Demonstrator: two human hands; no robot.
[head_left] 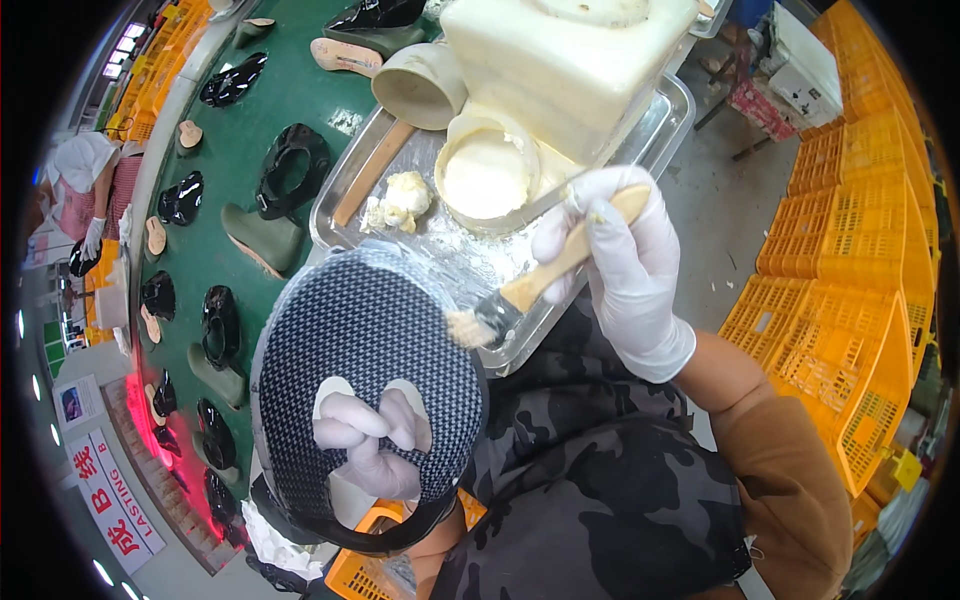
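Note:
My left hand [365, 430], in a white glove, grips a black shoe upper [360, 310] with its dark checked lining facing up. Its fingers are bunched in the opening. A pale, wet-looking smear lies along the upper's far edge. In my gloved right hand [635, 280] is a flat brush [548, 272], held by its wooden handle. The bristles point down and left, at the right edge of the upper; whether they touch it I cannot tell. Beyond the hands, a round tub of white paste [485, 175] stands in a metal tray [684, 105].
The tray also holds a large whitish container [570, 75], a tipped beige cup [418, 90], a wooden stick [372, 175] and a pale lump [403, 200]. Black uppers and green lasts lie on the green belt [330, 95] to the left. Orange crates [830, 240] stack at right; another person [85, 180] works far left.

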